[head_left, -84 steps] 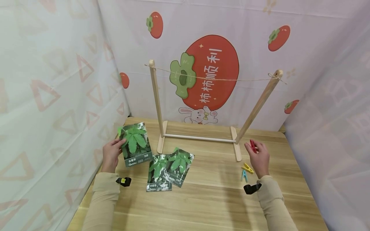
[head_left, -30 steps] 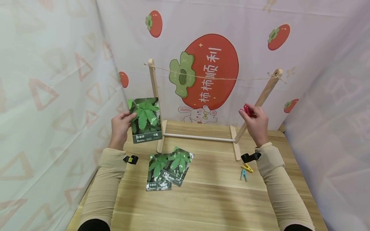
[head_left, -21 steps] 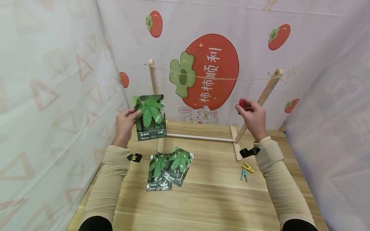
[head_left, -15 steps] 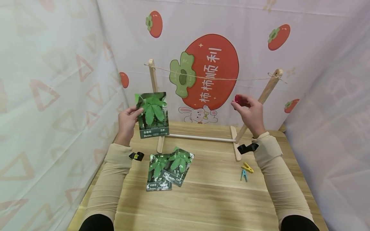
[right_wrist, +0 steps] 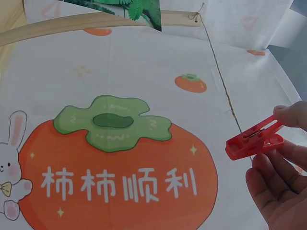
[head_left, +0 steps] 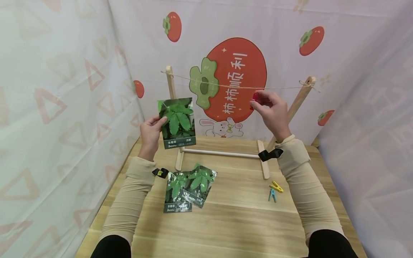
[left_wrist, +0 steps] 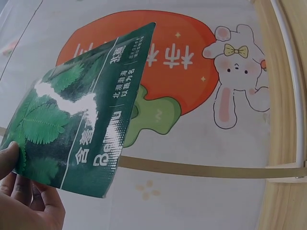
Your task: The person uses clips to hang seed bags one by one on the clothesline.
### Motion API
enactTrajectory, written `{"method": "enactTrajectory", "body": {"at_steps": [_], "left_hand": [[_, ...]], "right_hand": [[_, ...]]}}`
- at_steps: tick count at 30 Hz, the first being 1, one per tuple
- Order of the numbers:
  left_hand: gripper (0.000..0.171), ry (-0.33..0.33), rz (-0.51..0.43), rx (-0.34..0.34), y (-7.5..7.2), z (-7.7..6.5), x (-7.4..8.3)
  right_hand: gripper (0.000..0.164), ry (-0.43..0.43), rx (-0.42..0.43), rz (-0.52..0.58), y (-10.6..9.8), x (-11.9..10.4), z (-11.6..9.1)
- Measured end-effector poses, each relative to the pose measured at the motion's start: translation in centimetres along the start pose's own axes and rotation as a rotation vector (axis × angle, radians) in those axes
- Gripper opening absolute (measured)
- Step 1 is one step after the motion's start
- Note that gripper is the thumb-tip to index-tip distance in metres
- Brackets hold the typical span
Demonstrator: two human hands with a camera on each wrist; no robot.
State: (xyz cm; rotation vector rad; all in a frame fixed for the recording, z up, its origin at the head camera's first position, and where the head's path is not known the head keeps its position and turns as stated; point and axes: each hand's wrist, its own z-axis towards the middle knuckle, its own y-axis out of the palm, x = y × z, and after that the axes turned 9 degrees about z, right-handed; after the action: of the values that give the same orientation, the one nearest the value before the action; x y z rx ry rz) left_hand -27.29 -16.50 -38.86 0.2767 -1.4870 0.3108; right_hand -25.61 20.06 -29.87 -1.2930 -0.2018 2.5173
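Note:
My left hand (head_left: 151, 135) pinches a green seed packet (head_left: 178, 123) by its left edge, thumb on the front. The packet, printed with leaves, hangs upright in front of the left post, below the string (head_left: 222, 86). In the left wrist view the packet (left_wrist: 81, 110) is seen at a slant, thumb at its edge. My right hand (head_left: 272, 113) pinches a red clothespin (head_left: 255, 97) between thumb and fingers, a little below the string. The right wrist view shows the clothespin (right_wrist: 254, 138) with its nose pointing left.
Two overlapping seed packets (head_left: 200, 184) lie on the wooden table (head_left: 232, 222). A yellow clothespin (head_left: 276, 186) and a blue clothespin (head_left: 272, 195) lie at the right. A wooden frame with a right post (head_left: 300, 96) and a white bottom rod (head_left: 222, 154) stands at the back.
My left hand has raised the packet from low at the left, up and to the right. My right hand has carried the red clothespin up and leftward, closer to the string.

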Motion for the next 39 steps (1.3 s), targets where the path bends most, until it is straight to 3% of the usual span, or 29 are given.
{"method": "enactTrajectory", "body": {"at_steps": [10, 18, 28, 39], "left_hand": [[0.018, 0.022, -0.037, -0.031, 0.9, 0.0, 0.1], [0.013, 0.04, -0.068, -0.059, 1.9, -0.2, 0.4], [0.012, 0.004, 0.028, -0.121, 2.6, 0.6, 1.3], [0.009, 0.003, 0.022, -0.143, 3.3, 0.9, 1.5]], "right_hand": [[0.029, -0.015, -0.088, 0.031, 0.7, -1.2, 1.7], [0.026, -0.048, -0.167, 0.046, 1.5, -2.3, 3.4], [0.023, -0.055, -0.253, 0.017, 2.9, -4.0, 6.3], [0.017, -0.061, -0.302, 0.06, 5.2, -5.4, 8.6]]}}
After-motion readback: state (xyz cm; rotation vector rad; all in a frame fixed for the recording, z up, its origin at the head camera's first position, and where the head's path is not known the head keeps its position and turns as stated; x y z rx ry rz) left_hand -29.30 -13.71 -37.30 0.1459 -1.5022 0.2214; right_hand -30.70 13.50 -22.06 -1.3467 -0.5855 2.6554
